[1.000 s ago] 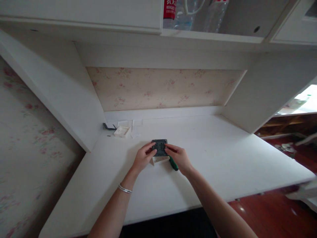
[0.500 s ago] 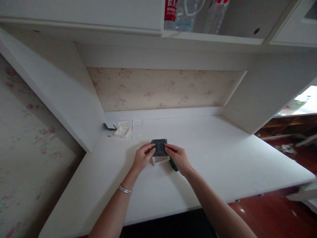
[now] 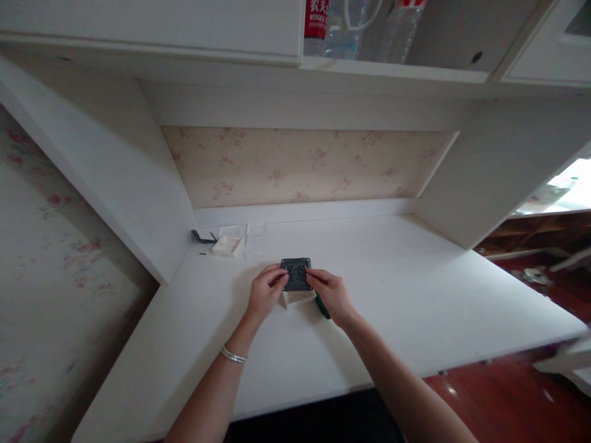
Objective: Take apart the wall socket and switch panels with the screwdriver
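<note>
Between both hands is a dark grey square panel (image 3: 297, 275), which looks like a wall switch or socket unit, its studded face towards me. The fingers and thumb of my left hand (image 3: 266, 292) pinch its left edge. On the opposite edge, my right hand (image 3: 333, 295) grips it the same way. A white open box (image 3: 300, 298) sits just below the panel, partly covered by it. Beside my right hand, the green handle (image 3: 323, 306) of a tool lies on the table; its other end is hidden.
Toward the back left of the white table (image 3: 392, 289) lie another white box (image 3: 227, 246), a black angular piece (image 3: 202, 237) and several clear or white flat pieces (image 3: 255, 230). An overhead cabinet shelf holds plastic bottles (image 3: 341, 31). White side panels (image 3: 503, 160) flank the table.
Both hands keep their hold on the panel, which stays in nearly the same place. The view has shifted very slightly.
</note>
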{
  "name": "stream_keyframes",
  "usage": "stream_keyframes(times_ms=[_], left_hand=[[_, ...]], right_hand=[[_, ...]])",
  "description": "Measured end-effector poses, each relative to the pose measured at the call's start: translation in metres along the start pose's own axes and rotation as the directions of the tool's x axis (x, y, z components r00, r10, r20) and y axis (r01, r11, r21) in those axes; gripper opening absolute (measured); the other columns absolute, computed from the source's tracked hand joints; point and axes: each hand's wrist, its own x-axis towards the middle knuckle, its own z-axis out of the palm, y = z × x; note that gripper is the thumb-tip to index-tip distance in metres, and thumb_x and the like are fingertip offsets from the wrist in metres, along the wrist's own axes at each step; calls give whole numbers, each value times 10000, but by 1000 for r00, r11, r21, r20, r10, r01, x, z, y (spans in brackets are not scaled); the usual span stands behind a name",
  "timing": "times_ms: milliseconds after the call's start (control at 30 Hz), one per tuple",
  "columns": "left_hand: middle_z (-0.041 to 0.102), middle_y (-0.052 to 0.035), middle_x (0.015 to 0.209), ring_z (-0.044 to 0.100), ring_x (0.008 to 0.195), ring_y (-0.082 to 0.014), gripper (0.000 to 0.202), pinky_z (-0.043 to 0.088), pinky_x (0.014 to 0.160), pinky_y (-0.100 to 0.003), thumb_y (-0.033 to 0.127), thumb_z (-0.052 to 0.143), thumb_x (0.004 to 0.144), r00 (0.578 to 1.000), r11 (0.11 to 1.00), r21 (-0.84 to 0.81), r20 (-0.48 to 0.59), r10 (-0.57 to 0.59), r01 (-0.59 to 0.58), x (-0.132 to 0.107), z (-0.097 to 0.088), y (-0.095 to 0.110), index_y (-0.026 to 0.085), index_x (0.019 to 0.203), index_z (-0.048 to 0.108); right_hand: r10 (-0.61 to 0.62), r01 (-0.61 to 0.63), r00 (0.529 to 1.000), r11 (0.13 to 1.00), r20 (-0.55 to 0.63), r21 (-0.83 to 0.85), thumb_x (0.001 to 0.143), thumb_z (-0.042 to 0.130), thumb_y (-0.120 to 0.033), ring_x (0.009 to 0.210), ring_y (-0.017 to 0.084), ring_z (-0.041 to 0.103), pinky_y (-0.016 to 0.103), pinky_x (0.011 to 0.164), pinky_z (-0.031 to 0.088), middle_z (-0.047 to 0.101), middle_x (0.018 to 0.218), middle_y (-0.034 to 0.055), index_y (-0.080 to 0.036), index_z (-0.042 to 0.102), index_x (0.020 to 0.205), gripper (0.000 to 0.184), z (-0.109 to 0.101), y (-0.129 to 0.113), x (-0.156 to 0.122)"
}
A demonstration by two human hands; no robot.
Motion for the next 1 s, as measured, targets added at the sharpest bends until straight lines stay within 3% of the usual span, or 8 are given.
stream_keyframes(times_ms=[500,633,733,833,1000], left_hand=[[631,-67,1019,603,948,-175,202,493,832,-279,346,555,832,1000,997,71,-15,8,-7,2,-2,7,183,831,675],[608,-66,1018,590,953,-175,193,494,842,-289,337,552,834,997,987,156,-69,36,-25,1,-3,13,189,810,675],[560,-63,1032,588,886,-157,176,525,725,-256,336,576,818,989,974,222,-128,74,-44,0,-3,16,190,796,673],[544,-48,954,577,767,-125,166,512,606,-219,316,566,828,987,969,242,-138,88,-52,0,-2,18,179,788,650],[549,-45,938,574,820,-133,143,495,709,-235,273,504,874,977,915,388,-131,170,-107,-2,-1,20,182,854,613]], right_hand=[[-101,90,993,985,-66,-150,718,635,-392,771,191,625,320,729,477,700,858,56,-198,712,840,242,5,1,2],[-151,133,987,959,-56,-249,718,636,-359,737,182,611,309,703,476,692,857,50,-211,712,810,190,7,-1,3],[-157,133,985,949,-64,-287,724,629,-346,708,175,600,300,671,475,687,850,52,-214,715,803,176,9,-5,3],[-247,221,968,919,-42,-328,754,607,-308,744,173,602,291,695,470,678,868,50,-221,718,792,146,11,-14,0],[-373,344,927,836,17,-427,802,570,-258,816,170,600,284,746,458,663,898,49,-233,721,831,155,14,-27,-5]])
